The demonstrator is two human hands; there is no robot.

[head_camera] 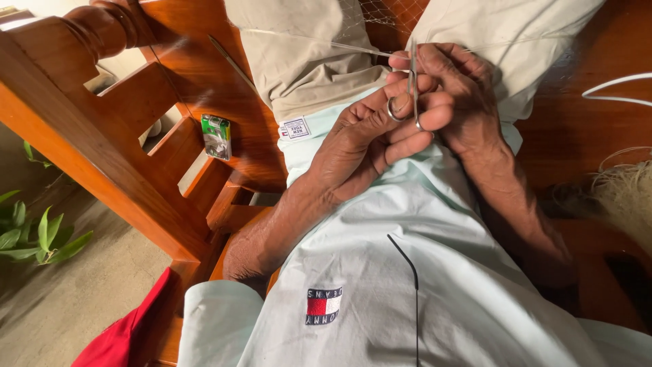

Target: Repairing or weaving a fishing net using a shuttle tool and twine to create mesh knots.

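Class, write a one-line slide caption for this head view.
Left hand holds small scissors beside right hand, at fine netting.

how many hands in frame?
2. The left hand is at centre, its fingers through the loops of small metal scissors. The right hand is beside it, touching it, pinching a thin pale thread. No other hands show.

Both hands, left hand (370,139) and right hand (462,92), meet, fingers curled.
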